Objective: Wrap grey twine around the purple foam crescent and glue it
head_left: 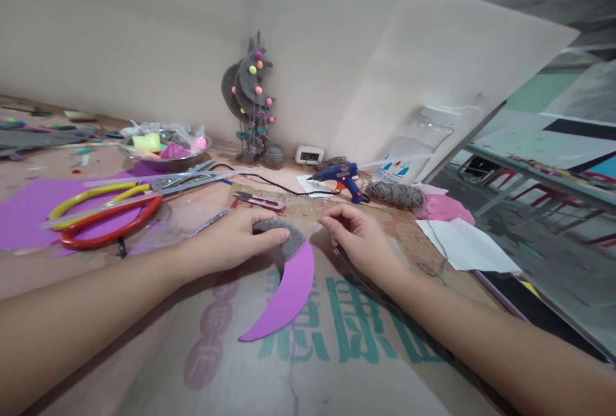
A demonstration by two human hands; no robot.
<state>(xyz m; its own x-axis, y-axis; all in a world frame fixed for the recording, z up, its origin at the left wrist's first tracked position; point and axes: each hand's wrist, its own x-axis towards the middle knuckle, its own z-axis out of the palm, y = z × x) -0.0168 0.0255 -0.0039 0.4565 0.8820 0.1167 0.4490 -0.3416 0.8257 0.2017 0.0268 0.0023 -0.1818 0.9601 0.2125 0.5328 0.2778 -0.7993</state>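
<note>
A purple crescent (pixel 287 294) has its upper end wound with grey yarn (pixel 294 244). My left hand (pixel 250 236) holds that wrapped end, thumb on top and fingers behind it. To the right of the crescent, my right hand (pixel 353 233) is closed in a pinch, its fingertips apart from the crescent. A grey strand runs beneath the right hand and forearm; whether the pinched fingers hold it is too small to make out. Both hands are above a printed cardboard sheet (pixel 240 371).
Scissors with red and yellow handles (pixel 113 220) lie left on purple sheets (pixel 24 210). Ahead are small snips (pixel 260 201), a blue glue gun (pixel 337 175), a clock (pixel 309 155) and a hanging moon ornament (pixel 250 95). Yarn (pixel 394 195) and a bottle (pixel 416 143) are at right.
</note>
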